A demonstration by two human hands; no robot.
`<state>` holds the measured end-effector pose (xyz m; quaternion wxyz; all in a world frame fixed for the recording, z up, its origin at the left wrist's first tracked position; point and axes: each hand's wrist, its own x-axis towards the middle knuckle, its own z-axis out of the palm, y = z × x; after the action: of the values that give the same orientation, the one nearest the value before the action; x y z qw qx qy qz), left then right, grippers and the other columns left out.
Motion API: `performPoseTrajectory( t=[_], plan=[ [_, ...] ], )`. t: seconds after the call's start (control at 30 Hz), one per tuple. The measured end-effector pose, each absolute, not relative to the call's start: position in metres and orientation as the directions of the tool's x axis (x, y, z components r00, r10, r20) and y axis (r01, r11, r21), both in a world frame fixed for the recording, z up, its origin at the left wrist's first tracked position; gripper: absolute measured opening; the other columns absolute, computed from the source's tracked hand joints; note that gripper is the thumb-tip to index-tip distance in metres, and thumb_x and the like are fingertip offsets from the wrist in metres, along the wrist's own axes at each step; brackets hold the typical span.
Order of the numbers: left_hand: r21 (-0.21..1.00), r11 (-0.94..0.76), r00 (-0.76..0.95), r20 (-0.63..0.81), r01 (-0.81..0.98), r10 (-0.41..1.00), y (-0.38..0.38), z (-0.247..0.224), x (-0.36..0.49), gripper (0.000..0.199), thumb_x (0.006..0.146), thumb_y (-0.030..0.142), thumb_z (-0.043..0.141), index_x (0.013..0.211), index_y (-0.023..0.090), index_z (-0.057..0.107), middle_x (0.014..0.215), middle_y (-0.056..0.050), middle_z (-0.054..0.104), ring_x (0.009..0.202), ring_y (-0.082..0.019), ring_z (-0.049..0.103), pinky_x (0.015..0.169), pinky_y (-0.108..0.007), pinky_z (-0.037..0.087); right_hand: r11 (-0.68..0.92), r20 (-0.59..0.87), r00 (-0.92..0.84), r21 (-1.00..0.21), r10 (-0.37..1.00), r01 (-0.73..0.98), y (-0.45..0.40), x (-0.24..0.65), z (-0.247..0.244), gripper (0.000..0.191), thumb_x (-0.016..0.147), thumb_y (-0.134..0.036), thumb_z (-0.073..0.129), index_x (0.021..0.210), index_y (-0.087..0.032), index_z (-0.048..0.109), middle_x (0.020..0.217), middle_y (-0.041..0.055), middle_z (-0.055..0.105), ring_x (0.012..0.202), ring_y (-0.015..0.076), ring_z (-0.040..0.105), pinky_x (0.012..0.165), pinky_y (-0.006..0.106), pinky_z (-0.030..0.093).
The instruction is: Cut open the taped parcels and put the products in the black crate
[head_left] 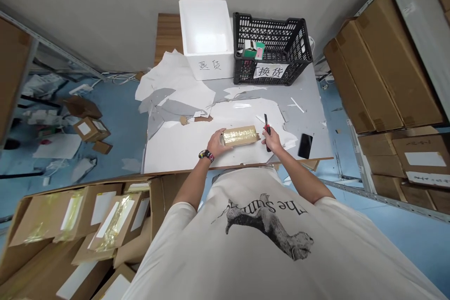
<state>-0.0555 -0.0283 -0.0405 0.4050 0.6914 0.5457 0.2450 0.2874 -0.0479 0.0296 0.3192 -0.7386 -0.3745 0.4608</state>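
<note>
A small cardboard box (pixel 240 136), wrapped in shiny yellowish tape, lies on the white-covered part of the table. My left hand (pixel 216 143) grips its left end, with the fingers around the corner. At the box's right end the cardboard looks torn or ragged. Just beyond that end, my right hand (pixel 271 140) is closed around a red and black box cutter (pixel 267 130). The cutter points away from me, apart from the box. A black phone (pixel 305 146) lies on the table to the right of my right hand.
At the table's back stand a white foam box (pixel 211 63) and a black plastic crate (pixel 298 66) with small green-and-white packages (pixel 253 49) inside. Torn paper (pixel 172 72) covers the table's left. Taped parcels fill a large carton (pixel 156 208) at lower left. Shelved cartons (pixel 383 65) flank the right.
</note>
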Motion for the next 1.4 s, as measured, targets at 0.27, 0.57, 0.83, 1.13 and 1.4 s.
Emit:
performPoseTrajectory(
  t=[0.27, 0.57, 0.83, 1.13, 1.4],
  plan=[
    [0.944, 0.147, 0.310, -0.240, 0.294, 0.920, -0.032, -0.047, -0.054, 0.124, 0.073, 0.053, 0.100, 0.181, 0.031, 0.044, 0.173, -0.015, 0.061, 0.161, -0.041, 0.056, 0.121, -0.052, 0.057, -0.069, -0.374, -0.190, -0.580, 0.908, 0.812, -0.036, 0.262, 0.082, 0.036, 0.116, -0.046, 0.055, 0.138, -0.027, 0.076, 0.104, 0.0080, 0.084, 0.093, 0.0299, 0.080, 0.085, 0.037, 0.058],
    [0.968, 0.159, 0.340, -0.218, 0.192, 0.915, -0.024, -0.060, -0.048, 0.130, 0.070, 0.051, 0.102, 0.183, 0.027, 0.041, 0.172, -0.018, 0.061, 0.160, -0.043, 0.055, 0.120, -0.054, 0.058, 0.410, -0.567, -0.399, -0.116, 0.721, 0.905, -0.011, 0.195, 0.126, 0.039, 0.123, -0.036, 0.044, 0.147, -0.021, 0.071, 0.141, 0.0161, 0.083, 0.128, 0.0328, 0.079, 0.103, 0.039, 0.055],
    [0.977, 0.134, 0.351, -0.185, 0.166, 0.918, -0.026, -0.058, -0.047, 0.132, 0.073, 0.052, 0.102, 0.185, 0.024, 0.038, 0.176, -0.020, 0.056, 0.162, -0.045, 0.053, 0.122, -0.054, 0.057, 0.485, -0.594, -0.403, -0.026, 0.696, 0.874, 0.001, 0.175, 0.126, 0.039, 0.123, -0.035, 0.043, 0.145, -0.020, 0.072, 0.141, 0.0179, 0.083, 0.130, 0.0335, 0.080, 0.100, 0.039, 0.057],
    [0.971, 0.127, 0.357, -0.194, 0.203, 0.914, -0.027, -0.064, -0.049, 0.134, 0.075, 0.059, 0.100, 0.186, 0.024, 0.035, 0.176, -0.020, 0.055, 0.162, -0.045, 0.052, 0.122, -0.055, 0.057, 0.523, -0.610, -0.412, 0.005, 0.677, 0.852, 0.004, 0.173, 0.119, 0.036, 0.119, -0.026, 0.049, 0.144, -0.017, 0.073, 0.137, 0.0212, 0.084, 0.127, 0.0356, 0.082, 0.098, 0.041, 0.059],
    [0.981, 0.150, 0.346, -0.184, 0.125, 0.920, -0.029, -0.069, -0.048, 0.134, 0.075, 0.058, 0.101, 0.186, 0.023, 0.034, 0.177, -0.021, 0.054, 0.162, -0.044, 0.052, 0.120, -0.053, 0.058, 0.592, -0.584, -0.495, -0.030, 0.644, 0.805, 0.009, 0.178, 0.122, 0.034, 0.119, -0.025, 0.048, 0.142, -0.017, 0.073, 0.138, 0.0197, 0.084, 0.129, 0.0337, 0.081, 0.102, 0.040, 0.059]
  ],
)
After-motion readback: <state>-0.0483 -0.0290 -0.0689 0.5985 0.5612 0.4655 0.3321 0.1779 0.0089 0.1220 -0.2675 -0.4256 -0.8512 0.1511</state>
